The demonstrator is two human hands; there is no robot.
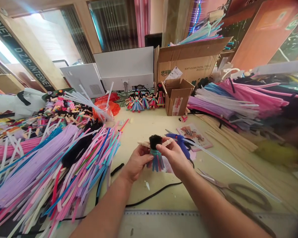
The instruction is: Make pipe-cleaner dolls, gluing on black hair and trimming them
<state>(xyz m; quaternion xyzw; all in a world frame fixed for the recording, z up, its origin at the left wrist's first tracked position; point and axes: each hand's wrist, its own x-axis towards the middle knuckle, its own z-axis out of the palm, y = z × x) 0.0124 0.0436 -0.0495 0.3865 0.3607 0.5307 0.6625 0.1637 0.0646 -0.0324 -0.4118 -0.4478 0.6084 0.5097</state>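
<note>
The left hand [136, 162] was closed on the pipe-cleaner doll [157, 161], with thumb and fingers gripping its side near the waist. The right hand [175, 155] was pinched on the opposite side, its fingertips at the cream arm piece just below the black head. The doll was held upright between the two hands, clear of the tabletop [144, 125], with its blue-and-pink skirt hanging down. Just beyond the right hand lay a blue glue gun [181, 142], and past that a printed card [195, 134]. A long clear rod [233, 170] ran from beside the glue gun away to the right of the right hand. A pair of scissors [238, 191] lay flat to the right of that forearm. A black cord [151, 195] trailed across the tabletop below both hands, and a ruler [164, 214] lay along the near edge under the forearms. To the left of the left hand was a large heap of coloured pipe cleaners [64, 165]. Well beyond both hands stood a row of finished dolls [144, 101], with a small open cardboard box [177, 96] beside them and a white monitor [126, 67] behind.
</note>
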